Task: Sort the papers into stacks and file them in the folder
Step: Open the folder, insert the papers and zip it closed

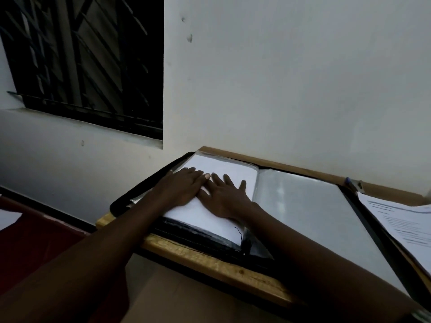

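In the head view, the left hand (184, 186) and the right hand (225, 199) are lying flat, side by side and touching, on the white stack of papers (224, 165) sitting in the left half of the open black folder (200, 237). The left fingers are lying straight and close together, the right ones are fanning apart, and neither hand is pinching anything. The folder is resting on a wooden table (210, 261), its right half showing a clear sleeve (310, 206), and printed sheets (401, 224) are lying just beside it on the right.
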The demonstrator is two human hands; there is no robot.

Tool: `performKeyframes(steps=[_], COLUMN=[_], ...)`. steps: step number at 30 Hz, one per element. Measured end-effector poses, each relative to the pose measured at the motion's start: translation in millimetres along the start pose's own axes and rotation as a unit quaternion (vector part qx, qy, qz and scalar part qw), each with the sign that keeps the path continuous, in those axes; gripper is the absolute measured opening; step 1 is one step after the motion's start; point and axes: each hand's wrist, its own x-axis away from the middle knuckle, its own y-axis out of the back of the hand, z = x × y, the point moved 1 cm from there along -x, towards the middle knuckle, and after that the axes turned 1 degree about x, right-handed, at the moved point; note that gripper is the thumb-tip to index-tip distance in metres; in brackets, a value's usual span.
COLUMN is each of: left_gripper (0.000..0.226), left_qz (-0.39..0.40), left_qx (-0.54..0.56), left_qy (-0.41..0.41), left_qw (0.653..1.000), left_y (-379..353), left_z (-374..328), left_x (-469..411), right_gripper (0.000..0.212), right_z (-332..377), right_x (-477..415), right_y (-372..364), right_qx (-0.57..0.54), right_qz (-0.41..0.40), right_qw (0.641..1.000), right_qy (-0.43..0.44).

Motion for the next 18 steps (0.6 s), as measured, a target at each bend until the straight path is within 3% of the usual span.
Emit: performKeyframes(steps=[5, 11, 15, 18], left_gripper=[0.054, 0.063, 0.085, 0.08], left_qz=[0.003, -0.065, -0.089, -0.07], left_qx=[-0.004, 0.117, 0.146, 0.159], left_qy=[0.008, -0.042, -0.077, -0.078], left_qw=[1.0, 0.99, 0.982, 0.982], left_y=[8, 12, 5, -5], left_z=[-8, -34, -80, -133], left_x=[4, -25, -35, -31], right_gripper=[0.052, 0.05, 0.046, 0.044], right_z=[-5, -37, -81, -131], right_x=[9, 33, 60, 88], right_y=[5, 44, 71, 84], right_qx=[-0.112, -0.241, -0.24, -0.23], right_qz=[-0.15, -0.209, -0.232, -0.248], right_qw=[0.982, 0.948, 0.942, 0.938], right_qy=[0.024, 0.0, -0.026, -0.083])
